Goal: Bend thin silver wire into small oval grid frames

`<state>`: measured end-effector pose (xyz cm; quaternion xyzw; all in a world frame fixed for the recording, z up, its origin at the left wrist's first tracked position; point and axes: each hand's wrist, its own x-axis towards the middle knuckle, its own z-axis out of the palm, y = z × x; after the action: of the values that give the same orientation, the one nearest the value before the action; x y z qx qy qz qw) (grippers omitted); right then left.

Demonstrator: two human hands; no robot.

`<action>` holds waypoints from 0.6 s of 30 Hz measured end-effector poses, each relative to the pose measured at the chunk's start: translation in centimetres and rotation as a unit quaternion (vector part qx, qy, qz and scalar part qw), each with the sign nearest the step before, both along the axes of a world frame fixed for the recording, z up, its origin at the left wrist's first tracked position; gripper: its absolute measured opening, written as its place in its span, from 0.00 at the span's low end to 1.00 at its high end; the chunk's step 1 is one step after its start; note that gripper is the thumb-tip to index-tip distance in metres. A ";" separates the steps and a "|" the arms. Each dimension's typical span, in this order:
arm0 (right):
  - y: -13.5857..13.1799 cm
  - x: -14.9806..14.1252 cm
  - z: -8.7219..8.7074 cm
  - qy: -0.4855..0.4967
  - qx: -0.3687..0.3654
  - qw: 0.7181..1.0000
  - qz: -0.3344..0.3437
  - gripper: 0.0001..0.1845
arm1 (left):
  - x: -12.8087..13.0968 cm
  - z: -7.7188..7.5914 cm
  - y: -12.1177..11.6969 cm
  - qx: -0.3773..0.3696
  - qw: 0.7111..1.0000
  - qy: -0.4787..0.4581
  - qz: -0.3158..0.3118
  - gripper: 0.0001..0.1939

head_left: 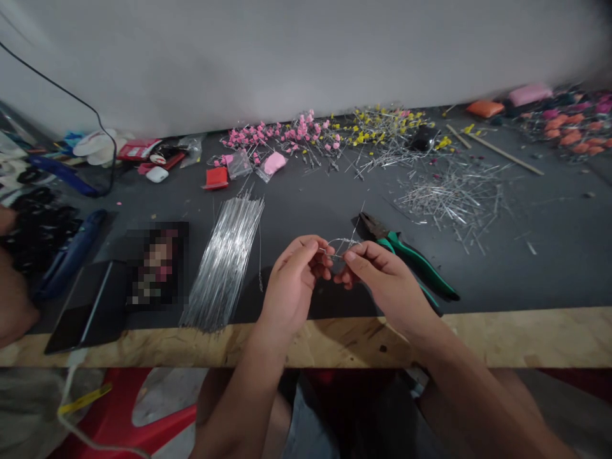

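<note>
No legible text, label, brand, number or sign. Red-and-white packet (136, 150) on counter (306, 204), yellow tag (87, 398) on white cable (69, 377): any print too blurred.

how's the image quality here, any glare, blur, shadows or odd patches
Head view: bright glare on the wire bundle; head view: soft shadow on the wooden edge below the left hand and right hand; head view: pixelated patch left of the bundle; head view: wall dim and blurry at upper right.

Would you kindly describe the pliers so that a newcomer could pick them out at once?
On the dark tabletop, find the right hand. Beside it, the combination pliers lie partly hidden. Green-and-black handles set them apart from the bare silvery wires nearby.
</note>
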<state>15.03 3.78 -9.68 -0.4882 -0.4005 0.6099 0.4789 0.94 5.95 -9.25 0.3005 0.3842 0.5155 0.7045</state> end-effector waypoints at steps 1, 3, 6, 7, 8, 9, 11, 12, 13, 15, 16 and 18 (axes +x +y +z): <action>0.0 0.0 0.0 -0.004 0.000 1.000 -0.001 0.10 | 0.0 0.0 0.0 0.002 1.000 0.001 -0.002 0.06; -0.1 0.0 0.1 -0.015 0.000 1.000 -0.004 0.10 | 0.0 0.0 -0.1 0.007 1.000 0.009 -0.005 0.05; -0.1 0.0 0.2 -0.021 0.000 1.000 -0.005 0.10 | 0.0 0.1 -0.1 0.011 1.000 0.017 -0.001 0.05; -0.1 0.0 0.2 -0.019 -0.001 1.000 -0.005 0.10 | 0.0 0.1 -0.1 0.010 1.000 0.018 0.002 0.05; -0.1 0.0 0.1 -0.017 -0.001 1.000 -0.004 0.10 | 0.0 0.1 0.0 0.010 1.000 0.017 0.003 0.05; -0.1 0.0 0.1 -0.015 -0.002 1.000 -0.003 0.10 | 0.1 0.1 0.0 0.010 1.000 0.017 0.004 0.06; -0.1 -0.1 0.1 -0.016 -0.003 1.000 -0.003 0.09 | 0.0 0.2 0.0 0.011 1.000 0.016 0.002 0.05; -0.1 -0.1 0.0 -0.017 -0.003 1.000 -0.003 0.09 | 0.0 0.2 0.0 0.012 1.000 0.016 -0.002 0.05; -0.1 -0.1 0.0 -0.017 -0.002 1.000 -0.002 0.10 | 0.0 0.3 0.0 0.013 1.000 0.016 -0.004 0.05; -0.1 0.0 0.1 -0.018 0.002 1.000 -0.001 0.10 | 0.0 0.4 0.0 0.010 1.000 0.022 -0.004 0.05; -0.1 0.0 0.1 -0.019 0.004 1.000 0.000 0.10 | 0.1 0.5 -0.1 0.007 1.000 0.029 -0.002 0.04; -0.1 0.0 0.2 -0.020 0.005 1.000 0.002 0.10 | 0.1 0.6 -0.1 0.003 0.999 0.047 0.007 0.03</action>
<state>15.06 3.68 -9.52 -0.4971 -0.4142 0.5992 0.4715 1.07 5.82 -8.64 0.3238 0.4173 0.5067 0.6813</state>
